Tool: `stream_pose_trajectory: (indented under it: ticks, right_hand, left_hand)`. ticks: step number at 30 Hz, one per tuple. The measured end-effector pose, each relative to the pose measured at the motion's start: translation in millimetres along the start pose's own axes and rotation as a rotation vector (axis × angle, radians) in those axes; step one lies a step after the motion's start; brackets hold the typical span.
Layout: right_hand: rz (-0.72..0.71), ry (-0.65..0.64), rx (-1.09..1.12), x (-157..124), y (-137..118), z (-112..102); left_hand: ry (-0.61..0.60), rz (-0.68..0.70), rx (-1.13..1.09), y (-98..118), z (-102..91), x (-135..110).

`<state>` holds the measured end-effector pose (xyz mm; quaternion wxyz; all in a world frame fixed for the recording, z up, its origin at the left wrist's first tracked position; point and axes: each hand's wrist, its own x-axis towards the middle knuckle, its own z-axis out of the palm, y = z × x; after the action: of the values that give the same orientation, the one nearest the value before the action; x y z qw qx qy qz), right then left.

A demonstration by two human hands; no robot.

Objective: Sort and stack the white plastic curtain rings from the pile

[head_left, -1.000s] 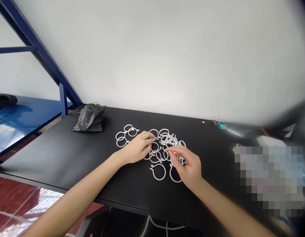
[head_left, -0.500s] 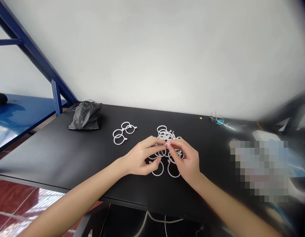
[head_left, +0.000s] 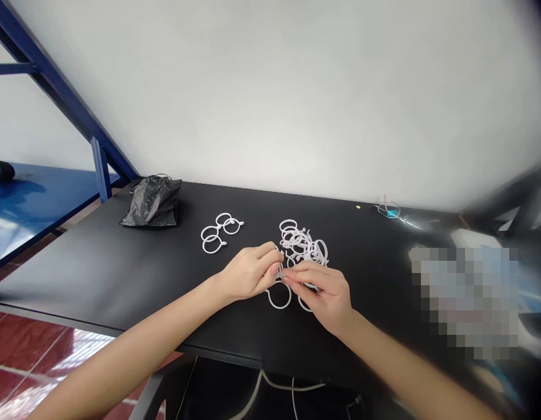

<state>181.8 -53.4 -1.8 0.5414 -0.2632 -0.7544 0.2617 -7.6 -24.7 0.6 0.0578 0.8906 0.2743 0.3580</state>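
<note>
Near the middle of a black table (head_left: 178,256), two bare hands meet over some white rings. The left hand (head_left: 250,271) is curled, with its thumb and fingers closed on a white ring (head_left: 280,269). The right hand (head_left: 325,289) pinches a small bit of white at the same spot, its fingertips together.

To the left, four rings (head_left: 219,227) lie in a chain shape, away from the rest. They may be hooked together or just overlapping; it is hard to tell. A big messy heap (head_left: 300,245) lies just past the hands, and one loose ring (head_left: 280,307) lies nearer. So only a little seems done, and most of the rings seem left.

On the far left of the table sits a crumpled black bag (head_left: 152,201). Behind is a plain white wall (head_left: 274,105). Farther left are blue bars (head_left: 65,96) and a shiny blue table (head_left: 56,189), with red floor tiles (head_left: 38,350) below.
</note>
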Motion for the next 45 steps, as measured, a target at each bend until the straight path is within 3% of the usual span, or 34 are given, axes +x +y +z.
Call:
stream_pose_trajectory:
  ticks: [6,11,15,18,21,24,27,30,33,36,40,45]
  right_hand:
    - [0.112,-0.019,0.06,0,3,-3]
    - [0.201,0.029,0.083,-1,8,-6]
    - [0.148,0.03,0.042,-1,8,-5]
    - [0.113,0.002,0.0,0,7,-4]
    - [0.096,-0.01,-0.029,1,5,-4]
    - [0.088,-0.013,-0.04,2,4,-4]
    - [0.087,-0.017,-0.051,2,4,-4]
    - [0.081,-0.015,-0.057,2,4,-4]
    - [0.082,-0.023,-0.056,2,4,-5]
    - [0.083,-0.029,-0.06,2,4,-5]
    - [0.083,-0.014,-0.064,2,4,-4]
    - [0.086,0.039,-0.139,3,5,-3]
  left_hand:
    - [-0.058,-0.031,0.077,-9,-10.7,2]
    - [0.029,-0.35,0.42,-52,-42.5,-3]
    - [-0.061,-0.456,0.546,-85,-58.6,-17]
    - [-0.12,-0.495,0.557,-93,-59.8,-23]
    - [-0.2,-0.528,0.601,-91,-58.4,-23]
    - [-0.177,-0.544,0.607,-83,-57.2,-18]
    - [-0.14,-0.464,0.348,-67,-53.2,-10]
    - [-0.271,-0.379,0.006,-48,-43.4,-4]
    - [-0.38,-0.383,-0.069,-36,-30.6,-2]
    - [-0.409,-0.401,-0.071,-35,-21.8,-4]
    - [-0.352,-0.398,-0.154,-37,-22.0,-3]
    - [-0.171,-0.427,-0.351,-26,-26.7,3]
